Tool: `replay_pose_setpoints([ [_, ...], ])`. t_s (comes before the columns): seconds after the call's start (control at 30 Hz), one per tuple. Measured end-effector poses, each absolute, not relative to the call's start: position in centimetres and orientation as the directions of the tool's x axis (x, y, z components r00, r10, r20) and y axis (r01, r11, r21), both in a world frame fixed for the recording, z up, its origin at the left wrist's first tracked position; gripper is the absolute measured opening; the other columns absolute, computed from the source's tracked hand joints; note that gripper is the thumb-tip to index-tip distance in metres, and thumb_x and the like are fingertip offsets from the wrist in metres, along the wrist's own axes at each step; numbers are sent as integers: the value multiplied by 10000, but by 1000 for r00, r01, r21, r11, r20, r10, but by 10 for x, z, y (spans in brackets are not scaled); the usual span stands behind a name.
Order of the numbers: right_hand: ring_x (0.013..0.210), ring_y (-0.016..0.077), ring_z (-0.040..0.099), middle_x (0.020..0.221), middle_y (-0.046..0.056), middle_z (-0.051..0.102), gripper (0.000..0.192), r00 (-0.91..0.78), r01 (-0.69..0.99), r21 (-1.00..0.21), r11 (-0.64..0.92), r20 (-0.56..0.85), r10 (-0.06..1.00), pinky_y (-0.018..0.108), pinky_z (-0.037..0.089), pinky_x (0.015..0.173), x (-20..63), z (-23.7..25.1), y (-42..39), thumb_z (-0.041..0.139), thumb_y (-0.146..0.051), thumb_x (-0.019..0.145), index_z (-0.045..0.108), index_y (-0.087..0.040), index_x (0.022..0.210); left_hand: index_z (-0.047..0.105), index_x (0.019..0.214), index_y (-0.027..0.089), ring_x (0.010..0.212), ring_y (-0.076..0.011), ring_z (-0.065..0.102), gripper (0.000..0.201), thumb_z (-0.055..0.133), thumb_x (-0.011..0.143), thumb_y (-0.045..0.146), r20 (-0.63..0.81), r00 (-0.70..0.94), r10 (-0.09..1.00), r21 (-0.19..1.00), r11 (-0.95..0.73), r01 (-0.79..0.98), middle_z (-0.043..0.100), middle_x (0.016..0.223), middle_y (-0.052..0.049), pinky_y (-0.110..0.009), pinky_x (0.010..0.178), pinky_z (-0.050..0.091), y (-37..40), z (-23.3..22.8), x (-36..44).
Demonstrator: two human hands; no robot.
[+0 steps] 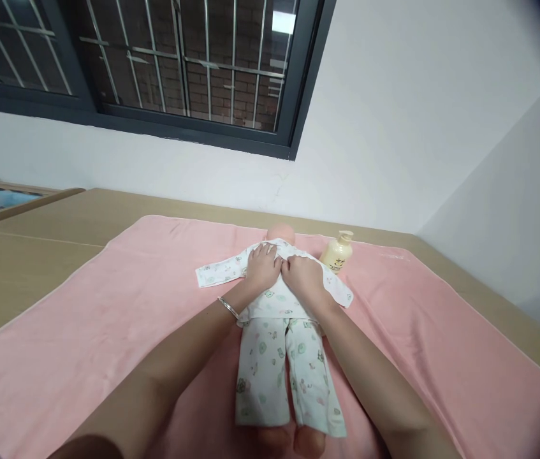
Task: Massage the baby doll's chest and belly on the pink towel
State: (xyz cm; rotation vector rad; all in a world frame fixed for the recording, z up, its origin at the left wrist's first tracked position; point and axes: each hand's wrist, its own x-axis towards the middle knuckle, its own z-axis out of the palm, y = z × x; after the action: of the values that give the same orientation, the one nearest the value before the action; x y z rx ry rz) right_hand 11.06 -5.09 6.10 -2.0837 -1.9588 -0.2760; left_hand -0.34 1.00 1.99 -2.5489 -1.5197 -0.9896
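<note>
A baby doll (281, 234) lies on its back with its head away from me. It wears a white long-sleeved top (277, 301) with a small print and matching trousers (262, 370). My left hand (264, 266) rests on the left side of the doll's chest, fingers stretched over the fabric. On the other side, my right hand (304, 275) has its fingers curled against the top near the middle of the chest, and the thumbs nearly meet there. What lies under the right fingers is partly hidden. The doll's feet (308, 441) stick out below the trouser legs.
A cream pump bottle (337, 252) stands right of the doll, close to its sleeve. The pink blanket (107, 331) under the doll covers much of the wooden surface (59, 217). Behind are a white wall (370, 127) and a barred window (193, 70).
</note>
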Motion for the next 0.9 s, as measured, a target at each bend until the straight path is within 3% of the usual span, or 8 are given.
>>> replay_pose_setpoints([
  [0.13,974,239,634,1039,125,693,361,22,990,-140,30,353,935,309,437,845,117,55,-44,349,-281,965,684,-150,998,647,1124,183,1223,-239,539,313,418,911,183,552,363,751,319,-592,740,635,1253,-88,-417,1082,394,9,22,-4],
  [0.33,1296,234,436,1349,112,550,355,-72,959,-227,169,383,921,339,314,1075,131,43,-29,329,-260,971,582,-155,1197,686,1013,177,1169,-225,583,244,506,849,165,628,242,739,398,-573,716,691,1150,-87,-384,1076,424,5,14,1],
  [0.57,1324,246,422,1405,135,510,418,-35,962,-240,129,361,932,347,308,1079,127,45,-33,313,-287,981,517,-129,1309,686,1085,145,1229,-251,551,294,487,887,232,620,140,772,443,-492,749,655,1251,-106,-406,1110,401,0,12,2],
  [0.73,1272,276,482,1337,169,564,457,68,981,-194,2,353,933,378,341,1037,119,47,-40,308,-308,980,504,-107,1341,625,1220,108,1306,-285,488,396,488,894,285,554,137,821,454,-436,777,594,1342,-131,-431,1148,353,0,13,0],
  [0.9,1320,271,435,1385,166,526,473,69,977,-212,5,342,937,375,323,1064,121,46,-37,305,-320,979,493,-108,1358,653,1167,147,1255,-269,529,349,475,895,273,582,169,796,423,-473,773,625,1296,-113,-429,1119,384,2,12,-1],
])
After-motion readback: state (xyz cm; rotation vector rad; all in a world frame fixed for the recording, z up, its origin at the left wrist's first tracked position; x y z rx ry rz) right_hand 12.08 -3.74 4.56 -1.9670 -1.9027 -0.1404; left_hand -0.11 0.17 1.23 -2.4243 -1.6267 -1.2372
